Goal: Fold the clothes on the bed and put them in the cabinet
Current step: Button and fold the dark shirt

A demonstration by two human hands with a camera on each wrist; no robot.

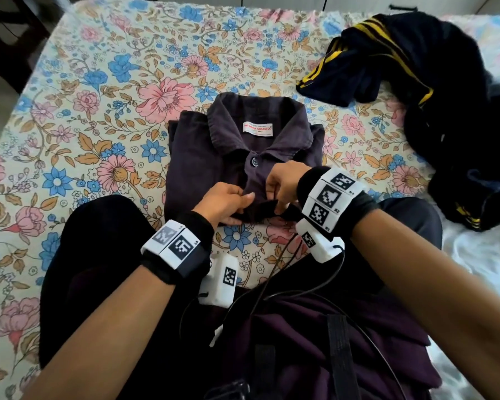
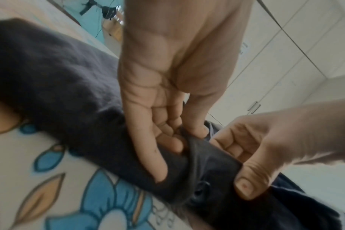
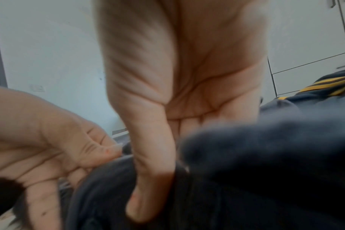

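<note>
On the floral bed (image 1: 98, 82), my left hand (image 1: 223, 203) and right hand (image 1: 283, 183) each have a tight grip on the near hem of the folded purple shirt (image 1: 214, 145). Uneven lifting could spill the folds; the dark pile (image 1: 416, 82) waits unfolded.

Pale wall (image 3: 49, 46) behind, white cupboard doors (image 2: 305, 54) beside.

Dark purple shirt (image 1: 220, 157) on a floral bedsheet (image 1: 104, 82)
Sheet: cream with pink, blue, tan flowers (dark clothes (image 1: 410, 82) carry yellow stripes).
</note>
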